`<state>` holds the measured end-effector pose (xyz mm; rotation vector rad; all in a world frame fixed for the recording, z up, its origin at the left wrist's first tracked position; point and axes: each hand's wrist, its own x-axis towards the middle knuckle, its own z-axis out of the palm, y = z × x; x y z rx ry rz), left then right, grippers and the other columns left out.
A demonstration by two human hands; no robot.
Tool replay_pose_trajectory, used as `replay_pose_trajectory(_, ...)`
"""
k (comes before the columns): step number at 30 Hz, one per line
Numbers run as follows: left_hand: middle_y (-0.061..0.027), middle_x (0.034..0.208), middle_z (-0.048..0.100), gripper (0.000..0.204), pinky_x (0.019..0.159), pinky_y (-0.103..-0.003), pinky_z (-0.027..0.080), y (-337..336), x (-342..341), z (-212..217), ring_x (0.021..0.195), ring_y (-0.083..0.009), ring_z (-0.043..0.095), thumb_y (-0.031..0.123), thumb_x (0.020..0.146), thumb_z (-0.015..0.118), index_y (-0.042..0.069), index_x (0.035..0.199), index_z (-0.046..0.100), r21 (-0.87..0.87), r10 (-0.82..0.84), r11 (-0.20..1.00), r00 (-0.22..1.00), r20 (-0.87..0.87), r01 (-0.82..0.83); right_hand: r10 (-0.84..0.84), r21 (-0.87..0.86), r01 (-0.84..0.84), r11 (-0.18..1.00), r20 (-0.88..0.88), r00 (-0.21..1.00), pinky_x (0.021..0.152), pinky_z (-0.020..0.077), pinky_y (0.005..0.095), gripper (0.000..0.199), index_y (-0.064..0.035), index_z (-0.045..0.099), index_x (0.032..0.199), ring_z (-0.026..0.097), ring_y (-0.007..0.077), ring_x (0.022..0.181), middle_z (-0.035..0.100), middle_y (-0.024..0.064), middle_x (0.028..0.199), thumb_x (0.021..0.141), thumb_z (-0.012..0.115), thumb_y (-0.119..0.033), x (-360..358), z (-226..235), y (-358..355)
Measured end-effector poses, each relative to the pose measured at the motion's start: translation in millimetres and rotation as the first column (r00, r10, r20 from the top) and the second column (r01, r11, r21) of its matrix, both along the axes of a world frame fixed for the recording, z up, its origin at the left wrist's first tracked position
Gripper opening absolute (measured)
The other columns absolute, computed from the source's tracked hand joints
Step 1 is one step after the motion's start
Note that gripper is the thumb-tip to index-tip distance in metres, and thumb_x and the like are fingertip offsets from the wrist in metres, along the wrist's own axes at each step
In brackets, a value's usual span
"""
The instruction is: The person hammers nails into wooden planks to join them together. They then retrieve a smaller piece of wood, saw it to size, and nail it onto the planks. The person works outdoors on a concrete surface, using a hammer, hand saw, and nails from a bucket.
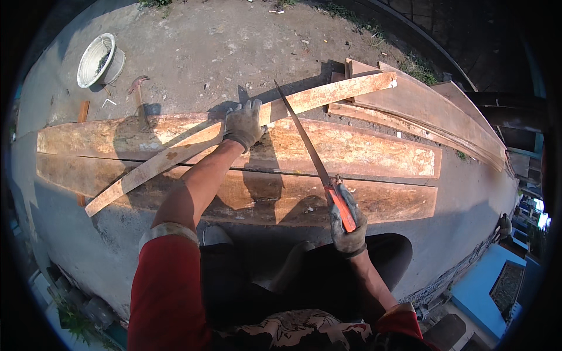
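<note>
My left hand (244, 124), in a grey work glove, is closed over a long narrow wooden plank (328, 93). The plank slants from lower left to upper right, above two wide boards. In my gloved right hand (349, 225) is a handsaw (310, 146) with an orange-red handle; the fingers wrap round the grip. Its long thin blade points up and away, its far part crossing the plank to the right of my left hand. Whether the teeth touch the wood I cannot tell. Below lie the far wide board (363, 146) and the near wide board (374, 202), side by side.
A claw hammer (139, 96) stands at the far board's left part. Beyond it is a white bucket (100, 61) with dark contents. Several boards (421, 111) are stacked at the right. A small wood piece (84, 111) lies at the left. My knees are close behind the near board.
</note>
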<state>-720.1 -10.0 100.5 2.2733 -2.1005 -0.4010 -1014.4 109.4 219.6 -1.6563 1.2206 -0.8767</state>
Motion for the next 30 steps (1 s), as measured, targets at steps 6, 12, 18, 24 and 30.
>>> replay_pose_trajectory(6,-0.0169,0.126,0.063,0.056,0.093,-0.052,0.051,0.7,-21.4,-25.3,0.114,-0.0391,0.063,0.025,0.083,0.07,0.008,0.134,0.055,-0.126,-0.078,0.989,0.997,0.002,0.077,-0.062,0.067,0.07,0.995,-0.11,0.992,0.098,0.0531,0.0361,0.047,0.0007,0.057,0.14,0.068,0.0274,0.119,0.068,0.0225,0.13,0.096,0.067,-0.011,57.4,-11.4,-96.0)
replay_pose_trajectory(12,-0.0166,0.128,0.064,0.076,0.098,-0.048,0.052,7.6,-6.2,10.8,0.116,-0.035,0.066,0.048,0.082,0.079,0.01,0.142,0.05,0.06,-0.043,0.997,0.997,0.062,0.04,-0.07,0.209,0.033,0.977,0.169,0.983,0.107,0.0488,0.0343,0.055,0.0021,0.045,0.149,0.062,0.0239,0.129,0.063,0.0155,0.142,0.097,0.063,-0.005,-45.8,-32.6,37.7)
replay_pose_trajectory(18,-0.0184,0.127,0.064,0.072,0.092,-0.049,0.055,0.1,-8.1,-17.5,0.112,-0.0374,0.067,0.033,0.082,0.077,0.007,0.143,0.048,-0.006,-0.098,0.995,0.994,0.051,0.098,-0.036,0.072,0.043,0.997,-0.096,0.995,0.091,0.0554,0.0357,0.046,0.0013,0.057,0.139,0.072,0.026,0.109,0.069,0.0217,0.126,0.097,0.066,-0.012,51.3,-11.3,-99.9)
replay_pose_trajectory(24,-0.0193,0.119,0.067,0.078,0.088,-0.049,0.056,10.8,-5.6,-6.8,0.109,-0.0375,0.068,0.049,0.085,0.075,0.003,0.142,0.047,-0.015,-0.098,0.995,0.995,0.004,0.098,-0.339,0.529,-0.013,0.849,0.563,0.754,0.111,0.0443,0.0355,0.044,0.0037,0.053,0.142,0.056,0.0251,0.135,0.058,0.0193,0.145,0.1,0.059,-0.005,-70.4,-43.1,61.9)
replay_pose_trajectory(30,-0.0203,0.116,0.068,0.079,0.089,-0.048,0.056,-5.2,11.4,-14.2,0.104,-0.0382,0.069,0.047,0.084,0.076,0.003,0.143,0.047,0.08,-0.099,0.992,0.995,-0.03,0.101,-0.018,0.102,0.027,0.994,-0.088,0.996,0.089,0.0554,0.0351,0.046,0.0027,0.058,0.137,0.072,0.032,0.105,0.071,0.0245,0.12,0.095,0.067,-0.012,55.2,-15.0,-88.6)
